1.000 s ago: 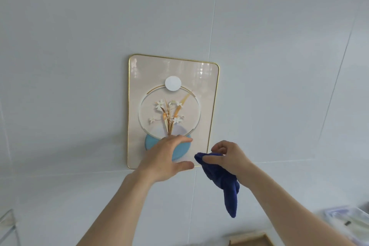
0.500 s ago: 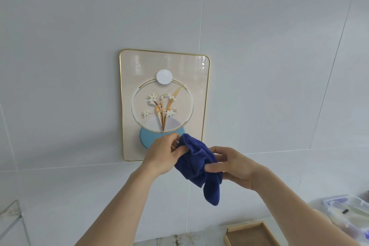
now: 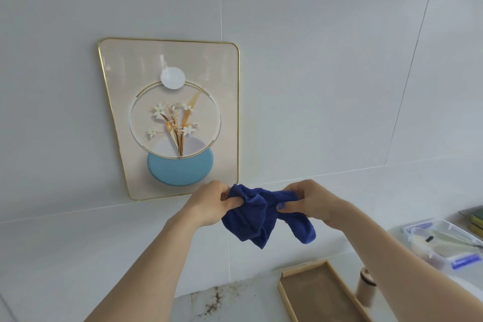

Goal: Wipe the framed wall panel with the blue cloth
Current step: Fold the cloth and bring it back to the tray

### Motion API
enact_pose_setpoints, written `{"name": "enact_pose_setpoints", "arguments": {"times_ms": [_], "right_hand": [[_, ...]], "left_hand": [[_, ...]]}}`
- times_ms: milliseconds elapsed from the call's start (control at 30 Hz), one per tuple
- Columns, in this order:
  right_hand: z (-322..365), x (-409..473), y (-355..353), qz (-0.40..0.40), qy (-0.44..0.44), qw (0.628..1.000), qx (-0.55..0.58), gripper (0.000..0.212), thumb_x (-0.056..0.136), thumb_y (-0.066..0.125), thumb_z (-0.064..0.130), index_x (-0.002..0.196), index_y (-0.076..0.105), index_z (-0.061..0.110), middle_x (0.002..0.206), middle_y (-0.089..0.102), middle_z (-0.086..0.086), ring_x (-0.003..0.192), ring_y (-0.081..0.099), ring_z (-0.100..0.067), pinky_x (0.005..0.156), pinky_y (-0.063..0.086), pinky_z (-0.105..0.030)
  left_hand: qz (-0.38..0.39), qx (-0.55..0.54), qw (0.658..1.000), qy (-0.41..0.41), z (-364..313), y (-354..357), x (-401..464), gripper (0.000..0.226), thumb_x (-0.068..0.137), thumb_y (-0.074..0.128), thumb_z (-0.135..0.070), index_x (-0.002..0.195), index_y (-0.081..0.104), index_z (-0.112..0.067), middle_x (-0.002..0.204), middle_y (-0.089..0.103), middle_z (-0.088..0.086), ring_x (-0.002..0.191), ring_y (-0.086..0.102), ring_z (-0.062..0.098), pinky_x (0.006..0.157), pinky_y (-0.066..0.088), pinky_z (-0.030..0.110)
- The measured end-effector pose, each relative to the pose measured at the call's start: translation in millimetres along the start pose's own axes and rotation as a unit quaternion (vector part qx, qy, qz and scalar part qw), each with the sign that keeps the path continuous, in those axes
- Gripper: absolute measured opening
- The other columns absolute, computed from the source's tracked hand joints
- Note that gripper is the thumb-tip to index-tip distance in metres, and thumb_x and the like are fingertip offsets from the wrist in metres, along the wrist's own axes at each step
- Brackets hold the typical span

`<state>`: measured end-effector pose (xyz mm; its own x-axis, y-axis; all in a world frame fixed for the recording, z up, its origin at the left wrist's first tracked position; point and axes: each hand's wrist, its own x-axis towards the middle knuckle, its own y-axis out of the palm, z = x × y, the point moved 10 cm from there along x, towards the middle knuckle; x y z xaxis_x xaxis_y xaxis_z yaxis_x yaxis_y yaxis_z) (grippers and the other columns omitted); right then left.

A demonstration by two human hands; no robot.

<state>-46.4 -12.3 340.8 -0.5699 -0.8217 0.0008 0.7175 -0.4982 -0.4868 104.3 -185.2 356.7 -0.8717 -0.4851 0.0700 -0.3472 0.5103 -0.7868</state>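
Note:
The framed wall panel [image 3: 122, 102] hangs on the pale tiled wall, gold-edged, with flowers in a ring and a blue disc below. Just under its lower right corner I hold the dark blue cloth [image 3: 251, 214] bunched between both hands, in front of the wall. My left hand [image 3: 209, 204] grips its left end and my right hand [image 3: 313, 204] grips its right end. The cloth sags between and below them and does not touch the panel.
A shallow wooden tray [image 3: 324, 295] lies on the marbled counter [image 3: 222, 303] below. A small beige bottle [image 3: 366, 287] stands right of it. A clear plastic box [image 3: 444, 243] with utensils sits at the right edge.
My left hand has taken hold of the cloth's left end and both hands have drawn apart, spreading the cloth. The hands have dropped below the panel's lower edge, and the view has tilted down.

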Motion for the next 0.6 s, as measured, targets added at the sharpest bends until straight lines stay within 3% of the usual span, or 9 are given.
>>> {"name": "enact_pose_setpoints", "arguments": {"times_ms": [133,200,300,433,533,600], "right_hand": [[-43.9,-2.9,-12.7,-0.002,0.041,0.999,-0.012,0.019,0.086,0.086,0.020,0.101,0.077,0.013,0.093,0.083,-0.007,0.081,0.076,-0.017,0.078,0.060,-0.033],[-68.2,-5.0,-22.5,-0.012,0.058,0.998,-0.014,0.021,0.085,0.086,0.020,0.103,0.076,0.014,0.097,0.085,-0.007,0.082,0.078,-0.018,0.077,0.061,-0.029],[-106.8,-8.4,-38.1,-0.032,0.071,0.996,-0.032,0.022,0.086,0.085,0.016,0.105,0.074,0.011,0.101,0.083,-0.011,0.083,0.075,-0.020,0.079,0.061,-0.032],[-160.1,-11.2,-54.0,-0.051,0.098,0.991,-0.076,0.017,0.086,0.082,0.013,0.101,0.074,0.009,0.104,0.080,-0.014,0.094,0.074,-0.029,0.081,0.059,-0.037],[-199.8,-12.0,-61.3,-0.041,0.123,0.987,-0.098,0.013,0.085,0.081,0.011,0.094,0.072,0.015,0.103,0.080,-0.012,0.087,0.070,-0.023,0.070,0.054,-0.026],[-226.7,-12.7,-64.9,-0.030,0.142,0.984,-0.099,0.014,0.084,0.079,0.009,0.093,0.071,0.017,0.101,0.079,-0.011,0.084,0.068,-0.020,0.070,0.054,-0.027]], "left_hand": [[0.055,-0.020,0.998,-0.035,-3.0,46.1,14.6,0.034,0.096,0.065,-0.041,0.070,0.054,-0.024,0.065,0.055,-0.008,0.062,0.050,0.016,0.064,0.040,0.032],[0.067,-0.037,0.996,-0.047,-7.0,69.7,20.6,0.020,0.094,0.067,-0.045,0.090,0.059,-0.027,0.085,0.067,-0.005,0.070,0.058,0.015,0.070,0.045,0.032],[0.074,-0.059,0.994,-0.062,-15.7,108.4,29.9,0.033,0.093,0.069,-0.045,0.112,0.051,-0.026,0.103,0.072,0.003,0.081,0.065,0.017,0.077,0.050,0.034],[0.099,-0.057,0.989,-0.089,-22.0,165.8,44.6,0.025,0.094,0.065,-0.037,0.110,0.049,-0.026,0.104,0.072,0.004,0.099,0.070,0.025,0.092,0.057,0.042],[0.120,-0.065,0.985,-0.101,-25.0,207.4,54.1,0.014,0.092,0.064,-0.032,0.101,0.053,-0.032,0.099,0.074,0.001,0.097,0.071,0.023,0.093,0.057,0.041],[0.126,-0.073,0.983,-0.113,-24.0,231.0,59.6,0.014,0.092,0.066,-0.033,0.101,0.055,-0.033,0.097,0.075,0.000,0.096,0.072,0.021,0.090,0.058,0.039]]}}
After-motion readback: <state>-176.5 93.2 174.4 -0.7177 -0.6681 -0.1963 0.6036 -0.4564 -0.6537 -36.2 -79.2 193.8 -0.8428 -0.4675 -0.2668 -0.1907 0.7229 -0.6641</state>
